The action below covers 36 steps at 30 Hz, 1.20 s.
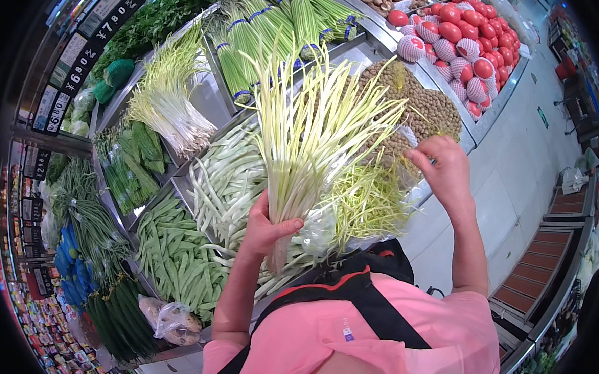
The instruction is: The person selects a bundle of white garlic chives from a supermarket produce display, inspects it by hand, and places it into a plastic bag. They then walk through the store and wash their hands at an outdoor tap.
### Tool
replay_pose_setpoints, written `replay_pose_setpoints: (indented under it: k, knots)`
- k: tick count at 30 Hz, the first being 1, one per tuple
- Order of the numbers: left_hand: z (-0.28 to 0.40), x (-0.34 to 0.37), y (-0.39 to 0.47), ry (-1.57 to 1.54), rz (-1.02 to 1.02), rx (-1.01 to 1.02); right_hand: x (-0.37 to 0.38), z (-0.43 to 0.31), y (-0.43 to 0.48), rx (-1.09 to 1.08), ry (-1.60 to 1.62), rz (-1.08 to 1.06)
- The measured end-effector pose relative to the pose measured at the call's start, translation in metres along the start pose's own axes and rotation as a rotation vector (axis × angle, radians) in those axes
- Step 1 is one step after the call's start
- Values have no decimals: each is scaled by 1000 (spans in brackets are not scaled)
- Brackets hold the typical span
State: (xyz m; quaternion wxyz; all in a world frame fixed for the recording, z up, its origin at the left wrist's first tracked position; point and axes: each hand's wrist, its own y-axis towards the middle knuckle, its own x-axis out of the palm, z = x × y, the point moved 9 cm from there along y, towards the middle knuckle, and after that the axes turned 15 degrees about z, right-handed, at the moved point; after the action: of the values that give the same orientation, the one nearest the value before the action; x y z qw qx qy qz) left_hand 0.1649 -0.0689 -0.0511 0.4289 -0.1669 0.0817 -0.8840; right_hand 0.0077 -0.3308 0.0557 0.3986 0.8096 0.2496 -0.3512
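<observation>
My left hand is closed round the pale lower stalks of a large bunch of yellow garlic chives, whose tips fan out away from me. To the right, my right hand is raised with its fingers curled and thumb and forefinger close together; whether a thin piece lies between them cannot be told. Below it and to its left is a loose heap of short yellow-green chive pieces on clear plastic. Another bunch of yellow chives with white stems lies in a metal tray at the upper left.
White-green beans and flat green beans fill nearby compartments. Behind are banded green stalks, netted brown produce and tomatoes, some in foam sleeves. Cucumbers and bagged produce lie lower left. Metal dividers separate compartments.
</observation>
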Motion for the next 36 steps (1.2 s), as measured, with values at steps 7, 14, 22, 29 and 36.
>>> replay_pose_setpoints:
  k: [7,14,22,29,36]
  knots:
    - [7,13,-2,62,-15,107,17,-91,43,-272,399,130]
    - [6,5,-6,98,-33,103,70,-90,37,-27,511,-221]
    - [0,-11,-7,176,-13,24,73,-81,47,59,728,-31]
    - [109,-86,51,19,323,201,46,-37,41,182,808,398]
    - [190,-175,213,218,578,315,146,-89,42,209,928,-36]
